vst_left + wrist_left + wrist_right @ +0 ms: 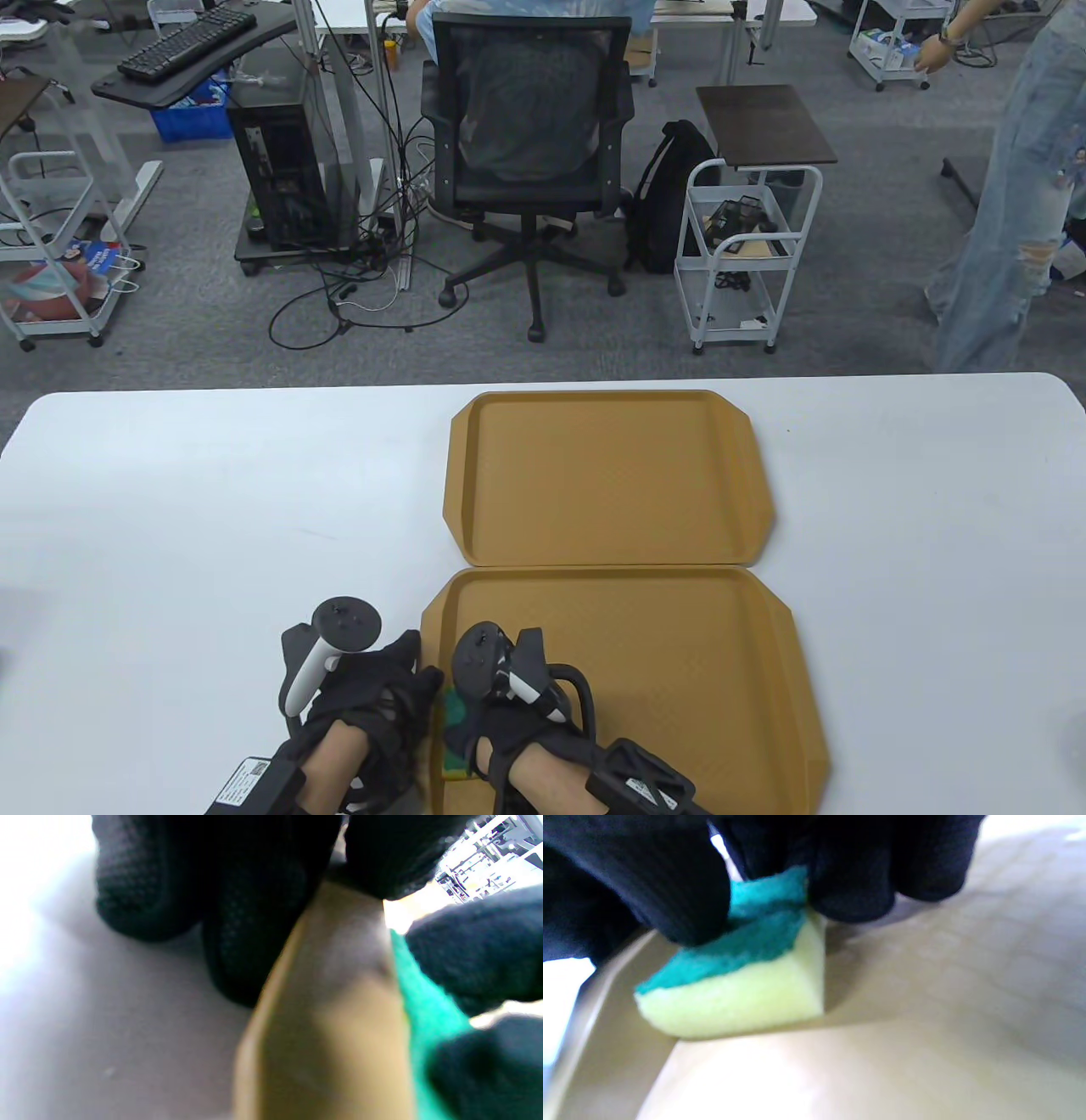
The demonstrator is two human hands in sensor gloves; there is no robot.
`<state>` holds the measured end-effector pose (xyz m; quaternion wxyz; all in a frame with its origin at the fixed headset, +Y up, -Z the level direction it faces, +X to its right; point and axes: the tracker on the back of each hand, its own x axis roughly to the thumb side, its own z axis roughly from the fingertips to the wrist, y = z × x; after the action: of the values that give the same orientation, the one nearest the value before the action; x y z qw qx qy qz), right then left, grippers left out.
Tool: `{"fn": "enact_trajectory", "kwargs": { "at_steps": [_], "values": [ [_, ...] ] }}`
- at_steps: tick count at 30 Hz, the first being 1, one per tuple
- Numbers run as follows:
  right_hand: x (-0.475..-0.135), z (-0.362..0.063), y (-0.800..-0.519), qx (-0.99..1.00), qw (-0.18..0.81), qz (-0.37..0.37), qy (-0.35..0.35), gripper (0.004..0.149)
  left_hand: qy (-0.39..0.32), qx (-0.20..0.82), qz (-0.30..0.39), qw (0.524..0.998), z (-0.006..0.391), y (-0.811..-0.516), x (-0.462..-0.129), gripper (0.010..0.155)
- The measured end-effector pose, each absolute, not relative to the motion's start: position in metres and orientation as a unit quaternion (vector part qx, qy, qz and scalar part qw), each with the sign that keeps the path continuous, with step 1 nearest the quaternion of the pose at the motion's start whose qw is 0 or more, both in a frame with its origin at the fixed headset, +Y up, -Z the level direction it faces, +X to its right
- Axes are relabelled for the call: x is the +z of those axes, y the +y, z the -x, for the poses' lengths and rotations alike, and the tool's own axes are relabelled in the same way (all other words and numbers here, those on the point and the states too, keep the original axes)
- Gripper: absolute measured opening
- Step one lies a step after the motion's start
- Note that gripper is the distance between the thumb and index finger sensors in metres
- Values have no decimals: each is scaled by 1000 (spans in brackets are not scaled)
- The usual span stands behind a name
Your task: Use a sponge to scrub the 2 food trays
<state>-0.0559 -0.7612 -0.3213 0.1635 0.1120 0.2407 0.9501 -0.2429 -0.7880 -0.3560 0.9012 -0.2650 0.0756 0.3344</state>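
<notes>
Two tan food trays lie end to end on the white table [170, 509], the far tray [611, 475] behind the near tray [679, 679]. My right hand [462, 722] grips a sponge [452, 711] with a green top and yellow body, and presses it on the near tray's floor [925, 1027] in the front-left corner. In the right wrist view the sponge [734, 993] sits tilted against the raised rim. My left hand [420, 671] holds the near tray's left rim [331, 1005], fingers [254, 942] outside on the table and thumb over the rim. The sponge's green edge [428, 1014] shows just inside that rim.
The far tray's front edge touches the near tray's back edge. Bare white table stretches to the left and right of both trays. Beyond the table's far edge are an office chair [526, 127], a white cart [747, 255] and a standing person [1010, 212].
</notes>
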Motion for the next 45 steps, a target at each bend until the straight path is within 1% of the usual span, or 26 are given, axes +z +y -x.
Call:
{"fn": "enact_trajectory", "kwargs": {
  "at_steps": [4, 7, 9, 13, 16, 22, 31, 45],
  "values": [
    [-305, 60, -762, 950, 154, -119, 243, 71, 75, 333, 265, 902, 243, -788, -356, 73],
    [-296, 66, -763, 953, 145, -124, 237, 68, 75, 332, 264, 902, 243, -788, -356, 73],
    [-295, 67, -763, 955, 135, -127, 230, 67, 75, 330, 265, 903, 243, -788, -357, 73],
    [-299, 62, -764, 951, 146, -122, 244, 66, 75, 329, 264, 904, 243, -788, -357, 74],
    [-301, 54, -764, 947, 155, -120, 254, 65, 75, 329, 264, 904, 243, -788, -357, 73],
    [-299, 34, -761, 951, 142, -117, 248, 64, 75, 329, 264, 904, 242, -788, -357, 73],
    [-299, -15, -758, 957, 127, -92, 244, 64, 76, 328, 263, 904, 242, -788, -356, 74],
    [-296, -114, -751, 966, 87, -16, 242, 64, 76, 327, 264, 904, 242, -788, -357, 73]
  ]
}}
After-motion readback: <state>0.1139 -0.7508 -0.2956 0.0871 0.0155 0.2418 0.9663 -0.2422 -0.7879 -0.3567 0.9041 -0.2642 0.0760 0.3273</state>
